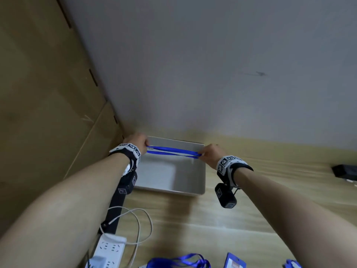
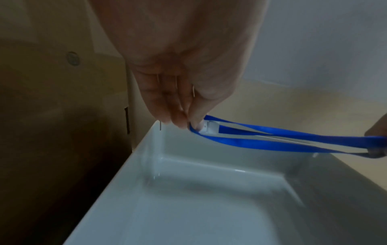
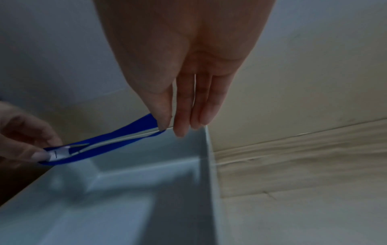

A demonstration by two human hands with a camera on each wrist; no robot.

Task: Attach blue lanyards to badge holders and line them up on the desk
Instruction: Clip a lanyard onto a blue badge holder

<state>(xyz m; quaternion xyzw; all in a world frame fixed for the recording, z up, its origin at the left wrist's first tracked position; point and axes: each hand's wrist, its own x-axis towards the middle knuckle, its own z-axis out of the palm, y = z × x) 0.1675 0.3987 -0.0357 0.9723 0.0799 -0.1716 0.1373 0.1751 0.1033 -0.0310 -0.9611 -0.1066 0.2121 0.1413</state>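
Note:
A blue lanyard (image 1: 172, 151) is stretched level between my two hands above the far part of a white tray (image 1: 201, 171). My left hand (image 1: 138, 141) pinches its metal clip end (image 2: 206, 126) at the tray's back left corner. My right hand (image 1: 209, 152) pinches the other end, the folded loop (image 3: 156, 123), between thumb and forefinger near the tray's back right corner, its other fingers straight. The same lanyard (image 2: 282, 137) and lanyard (image 3: 113, 140) show in both wrist views. The tray (image 2: 188, 207) holds nothing that I can see.
More blue lanyards (image 1: 179, 261) and a blue badge holder (image 1: 235, 262) lie at the desk's near edge. A white power strip (image 1: 110, 250) and white cable (image 1: 139, 225) sit near left. A black object (image 1: 344, 171) lies far right. A wooden cabinet (image 1: 48, 93) stands left, a wall behind.

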